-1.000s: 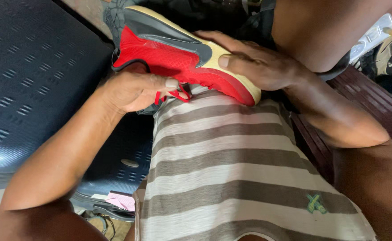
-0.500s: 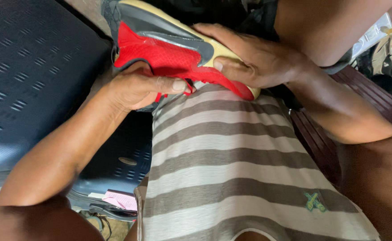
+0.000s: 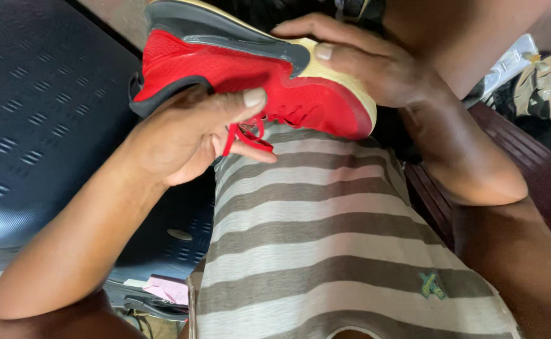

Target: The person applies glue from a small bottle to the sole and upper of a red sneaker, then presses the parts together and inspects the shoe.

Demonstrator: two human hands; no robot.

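A red sneaker (image 3: pixel 288 88) with a black collar and a pale yellow sole lies on its side over my lap, sole turned away from me. My left hand (image 3: pixel 191 135) grips it at the opening, thumb across the tongue, with red laces (image 3: pixel 247 135) hanging by the fingers. My right hand (image 3: pixel 376 63) is clamped over the sole near the toe. Below the shoe is my grey and cream striped shirt (image 3: pixel 326 251).
A dark blue plastic chair (image 3: pixel 31 107) with slotted holes stands at the left, a second blue seat (image 3: pixel 175 245) lower down. A dark red wooden bench (image 3: pixel 526 163) runs at the right. Sandals (image 3: pixel 545 81) lie at the upper right. A pink paper (image 3: pixel 165 290) sits near the bottom.
The sneaker has tipped a little, its toe end lower and nearer to me. My left thumb now lies further across the tongue. Both hands have kept their hold.
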